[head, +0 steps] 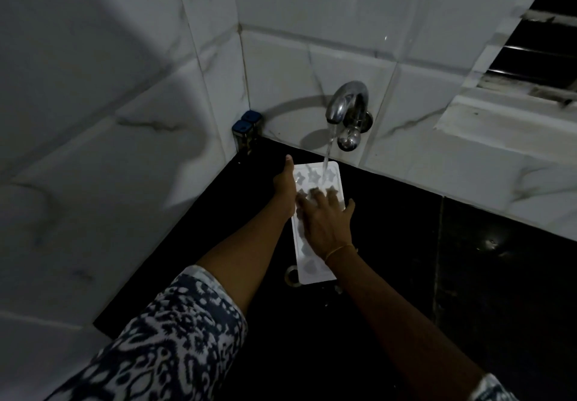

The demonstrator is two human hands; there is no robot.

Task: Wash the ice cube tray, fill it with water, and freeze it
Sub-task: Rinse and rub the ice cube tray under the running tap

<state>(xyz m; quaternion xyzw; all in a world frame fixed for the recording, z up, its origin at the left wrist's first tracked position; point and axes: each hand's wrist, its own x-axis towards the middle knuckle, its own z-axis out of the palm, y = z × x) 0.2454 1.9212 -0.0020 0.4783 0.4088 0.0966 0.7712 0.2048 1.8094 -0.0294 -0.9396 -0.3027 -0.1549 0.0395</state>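
A white plastic ice cube tray (pixel 315 222), long and rectangular with rounded corners, is lying over a black, glossy sink basin (pixel 406 275) under a running tap. The left hand (pixel 284 185) is gripping the tray's left long edge, thumb stretched along the rim toward the wall, the other fingers (pixel 293 200) tucked under and hidden, so it is grasping the tray. The right hand (pixel 327 224) is lying flat on top of the tray with fingers (pixel 315 196) spread and released, the tips pressing into the moulded cavities; they are slightly blurred. Just beyond those fingertips, 3 star-shaped hollows are showing in a row, and a rounder hollow is visible near the wrist end. A thin yellow band (pixel 338 251) is circling the right wrist.

A curved chrome faucet (pixel 346 104), smooth and shiny with a ball-shaped knob, is sticking out of the wall beyond the fingers. A narrow stream of water (pixel 328 147) is falling onto the tray's far end, just past the right fingertips. Beyond the left thumb, 2 small square containers with blue lids (pixel 246 127) are standing in the corner. The walls are glossy white marble-patterned tiles (pixel 140 88). A metal drain ring (pixel 292 275) is peeking out beside the tray's near corner. The left forearm is wearing a blue-and-white patterned fabric sleeve (pixel 175 344).
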